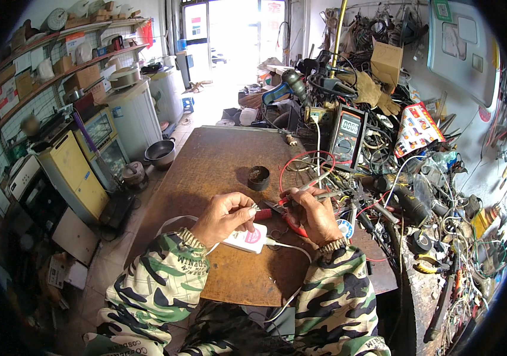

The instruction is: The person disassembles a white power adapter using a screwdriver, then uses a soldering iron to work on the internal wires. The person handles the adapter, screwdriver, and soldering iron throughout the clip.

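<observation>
My left hand (225,216) pinches the stripped end of a thin white cable just above a small white and pink power adapter (246,238) lying on the brown workbench (218,160). My right hand (314,213) grips a soldering iron (318,194) whose tip points left toward the cable end. Red-handled pliers (277,215) lie on the bench between my two hands. The adapter's white cable (289,246) runs back toward my lap.
A small round black tin (258,177) sits beyond my hands. A multimeter (348,135) with red lead stands at the back right amid a heap of tools, wires and tape rolls (422,241). Appliances and shelves line the floor at left.
</observation>
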The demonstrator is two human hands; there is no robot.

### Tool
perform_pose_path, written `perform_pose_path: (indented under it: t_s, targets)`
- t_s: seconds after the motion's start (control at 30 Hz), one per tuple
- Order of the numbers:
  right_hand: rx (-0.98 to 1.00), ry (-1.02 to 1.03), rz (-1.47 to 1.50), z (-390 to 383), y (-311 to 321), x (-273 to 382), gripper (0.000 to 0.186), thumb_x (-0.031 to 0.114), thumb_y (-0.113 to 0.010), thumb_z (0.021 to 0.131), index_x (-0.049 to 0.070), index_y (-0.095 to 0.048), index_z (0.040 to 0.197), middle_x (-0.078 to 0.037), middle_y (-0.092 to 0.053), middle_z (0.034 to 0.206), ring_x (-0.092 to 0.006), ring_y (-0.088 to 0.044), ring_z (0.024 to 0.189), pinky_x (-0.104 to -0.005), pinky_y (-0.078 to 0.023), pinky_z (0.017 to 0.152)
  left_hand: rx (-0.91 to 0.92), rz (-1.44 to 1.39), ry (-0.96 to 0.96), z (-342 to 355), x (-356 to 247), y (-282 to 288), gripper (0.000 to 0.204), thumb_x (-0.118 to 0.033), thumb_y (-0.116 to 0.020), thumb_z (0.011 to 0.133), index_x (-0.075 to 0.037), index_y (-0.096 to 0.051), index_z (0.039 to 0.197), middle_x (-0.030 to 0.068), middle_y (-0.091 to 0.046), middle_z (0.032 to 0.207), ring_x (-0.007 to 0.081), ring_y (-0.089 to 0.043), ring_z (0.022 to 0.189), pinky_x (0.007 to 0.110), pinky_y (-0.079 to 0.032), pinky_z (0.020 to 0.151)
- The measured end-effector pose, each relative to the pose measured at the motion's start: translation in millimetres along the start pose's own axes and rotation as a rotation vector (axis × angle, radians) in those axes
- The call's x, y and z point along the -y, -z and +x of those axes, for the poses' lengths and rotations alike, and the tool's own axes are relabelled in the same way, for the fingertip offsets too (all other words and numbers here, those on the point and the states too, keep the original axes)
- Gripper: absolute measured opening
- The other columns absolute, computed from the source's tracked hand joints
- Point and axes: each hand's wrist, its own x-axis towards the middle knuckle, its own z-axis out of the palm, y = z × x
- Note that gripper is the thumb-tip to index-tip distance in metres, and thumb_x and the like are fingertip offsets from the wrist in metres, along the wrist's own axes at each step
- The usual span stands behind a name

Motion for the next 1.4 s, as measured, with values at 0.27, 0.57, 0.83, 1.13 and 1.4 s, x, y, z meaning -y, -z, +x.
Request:
perform_pose_path:
  t_s: [0.27,0.57,0.83,1.13,1.4]
  targets:
    - [0.139,-0.007,-0.201,-0.6,4.9,-3.2,0.027,0.025,-0.066,0.096,0.000,-0.064,0.084,-0.002,-0.055,0.064,-0.0108,-0.047,0.048,-0.0255,-0.034,0.044,-0.006,-0.012,0.013,-1.0,0.0,-1.2,0.016,-0.015,-0.061,0.099,0.000,-0.061,0.104,0.0029,-0.067,0.082,0.0066,-0.064,0.072,0.021,-0.052,0.066]
    - [0.121,0.053,0.115,-3.8,-8.3,-14.6,0.024,0.025,-0.063,0.098,0.002,-0.064,0.091,-0.003,-0.058,0.069,-0.0106,-0.051,0.049,-0.0244,-0.037,0.042,0.027,-0.037,0.002,-0.9,0.2,0.2,0.017,-0.015,-0.061,0.099,0.000,-0.061,0.106,0.0043,-0.068,0.085,0.0084,-0.065,0.075,0.022,-0.053,0.068]
    - [0.140,0.061,0.102,-4.6,-9.3,-18.5,0.028,0.026,-0.063,0.098,-0.002,-0.061,0.096,-0.008,-0.062,0.081,-0.0152,-0.057,0.060,-0.0288,-0.043,0.048,0.048,-0.106,0.026,-1.9,-3.7,-1.4,0.017,-0.014,-0.061,0.099,0.001,-0.060,0.107,0.0064,-0.069,0.088,0.0105,-0.066,0.080,0.024,-0.054,0.074]
    - [0.190,0.065,0.110,-3.9,-8.8,-20.0,0.030,0.029,-0.065,0.098,-0.001,-0.060,0.097,-0.005,-0.058,0.079,-0.0142,-0.057,0.060,-0.0289,-0.043,0.047,0.075,-0.119,0.018,-0.5,1.1,1.0,0.017,-0.015,-0.062,0.099,0.001,-0.060,0.106,0.0073,-0.069,0.089,0.0121,-0.067,0.082,0.026,-0.055,0.076]
    - [0.194,0.046,0.122,-4.5,-10.7,-18.7,0.028,0.027,-0.064,0.098,-0.001,-0.061,0.095,-0.005,-0.058,0.078,-0.0140,-0.057,0.060,-0.0290,-0.043,0.047,0.083,-0.115,0.012,0.2,2.7,2.0,0.019,-0.015,-0.062,0.099,0.002,-0.060,0.107,0.0076,-0.069,0.090,0.0128,-0.068,0.083,0.026,-0.055,0.076]
